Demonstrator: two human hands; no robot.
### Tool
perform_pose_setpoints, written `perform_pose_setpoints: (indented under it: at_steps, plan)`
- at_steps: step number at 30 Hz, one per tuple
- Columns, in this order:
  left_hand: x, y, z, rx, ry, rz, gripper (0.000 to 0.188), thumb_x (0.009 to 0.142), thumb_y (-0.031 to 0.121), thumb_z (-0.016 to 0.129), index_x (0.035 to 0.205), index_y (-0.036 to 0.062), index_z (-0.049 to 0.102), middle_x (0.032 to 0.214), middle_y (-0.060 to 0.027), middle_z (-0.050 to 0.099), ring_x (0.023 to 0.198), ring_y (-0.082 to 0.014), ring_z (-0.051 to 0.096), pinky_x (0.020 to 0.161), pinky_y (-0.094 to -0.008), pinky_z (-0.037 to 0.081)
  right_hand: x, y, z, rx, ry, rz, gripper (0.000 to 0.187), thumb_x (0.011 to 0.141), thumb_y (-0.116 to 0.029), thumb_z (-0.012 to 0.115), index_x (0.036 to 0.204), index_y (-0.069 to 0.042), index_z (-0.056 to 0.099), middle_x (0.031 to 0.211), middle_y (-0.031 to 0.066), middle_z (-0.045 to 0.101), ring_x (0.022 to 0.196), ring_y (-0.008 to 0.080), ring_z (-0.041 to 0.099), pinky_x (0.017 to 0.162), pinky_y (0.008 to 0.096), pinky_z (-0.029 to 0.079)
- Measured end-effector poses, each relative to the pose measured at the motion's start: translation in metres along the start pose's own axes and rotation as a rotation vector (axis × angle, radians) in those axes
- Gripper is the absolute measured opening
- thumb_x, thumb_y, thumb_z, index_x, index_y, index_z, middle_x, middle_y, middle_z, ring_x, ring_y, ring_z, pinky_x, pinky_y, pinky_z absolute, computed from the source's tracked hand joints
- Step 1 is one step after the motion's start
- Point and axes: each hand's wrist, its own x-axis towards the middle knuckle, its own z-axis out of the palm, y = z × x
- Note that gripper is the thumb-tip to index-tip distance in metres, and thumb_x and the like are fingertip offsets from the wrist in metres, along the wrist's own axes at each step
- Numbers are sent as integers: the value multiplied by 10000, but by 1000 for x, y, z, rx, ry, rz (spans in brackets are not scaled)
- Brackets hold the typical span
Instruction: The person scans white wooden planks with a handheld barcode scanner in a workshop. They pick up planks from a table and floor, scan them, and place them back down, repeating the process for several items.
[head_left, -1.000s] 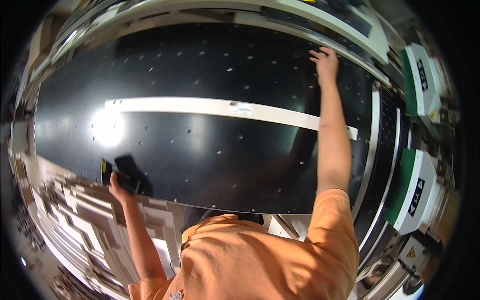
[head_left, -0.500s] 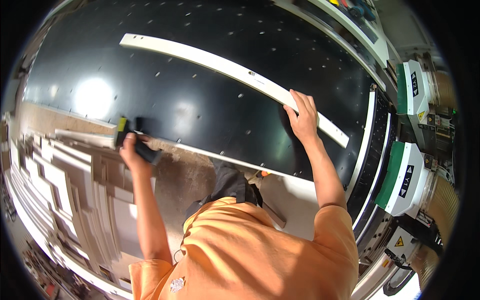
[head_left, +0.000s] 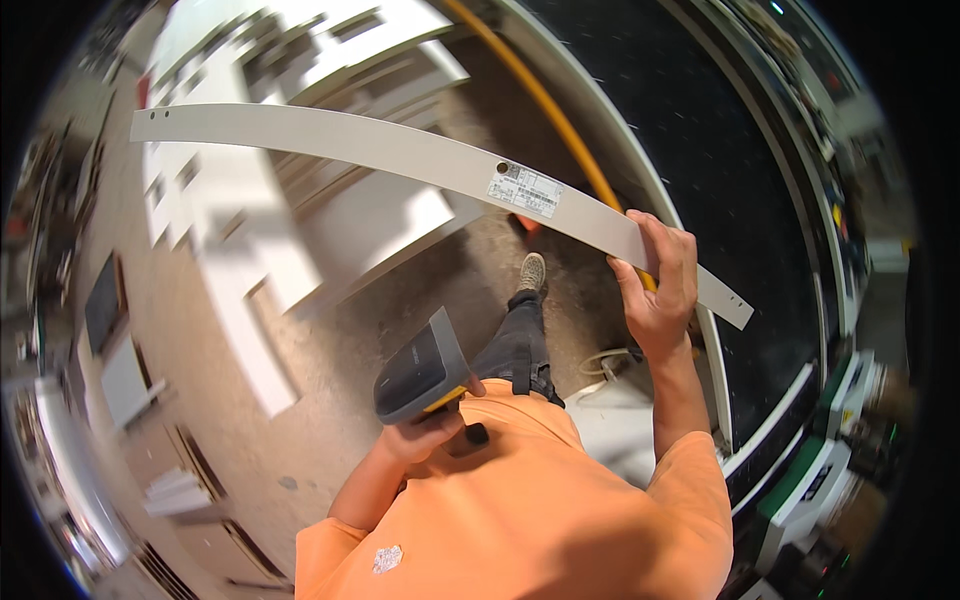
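Observation:
My right hand (head_left: 661, 290) grips a long, narrow white panel strip (head_left: 370, 140) near its right end, thumb on the near edge and fingers over the far edge. The strip is held up above the floor and reaches far to the left. It has a round dark hole and a printed paper label (head_left: 527, 190) near its middle, and small holes at both ends. Low in front of my body, my left hand (head_left: 425, 435) is wrapped round a black and yellow handheld barcode scanner (head_left: 415, 372). Part of the grip is hidden by the scanner's head.
Stacked white boards (head_left: 215, 255) of many lengths lie to the left, under and beyond the strip. The black machine bed (head_left: 720, 150) runs along the right, with a yellow hose (head_left: 545, 105) beside it. Green-and-white machine units (head_left: 805, 490) stand at the lower right.
The strip has left the black bed and is now held up in my right hand. My body has turned left toward the board stacks. The scanner has come in closer to my body.

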Motion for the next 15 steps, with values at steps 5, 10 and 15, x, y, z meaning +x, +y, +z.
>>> perform_pose_setpoints:
  at_steps: [5, 10, 15]
  plan:
    - [-97, 80, -101, 172, 165, 253, 461, 854, 164, 783, 1249, 12, 600, 1267, -104, 607, 989, -129, 582, 831, -287, 471, 64, -159, 89, 217, -173, -345, 541, 811, -9, 770, 1318, -9, 581, 1186, 172, 700, 1006, 363, 644, 873, 435, 514]
    - [-231, 141, -144, 172, 798, 358, 507, 840, 167, 802, 1280, 17, 599, 1325, -110, 597, 1076, -143, 601, 929, -302, 485, 74, -372, 92, 359, -314, -728, 524, 794, -13, 782, 1283, 6, 594, 1182, 175, 700, 1014, 371, 640, 850, 449, 507]
    - [-357, 164, -184, -325, 1195, 683, 356, 876, 269, 705, 1124, 25, 629, 1285, -197, 639, 1086, -213, 626, 962, -363, 508, -4, -551, 116, 622, -666, -876, 528, 711, -6, 791, 1213, 21, 629, 1194, 159, 679, 981, 350, 626, 857, 449, 483]
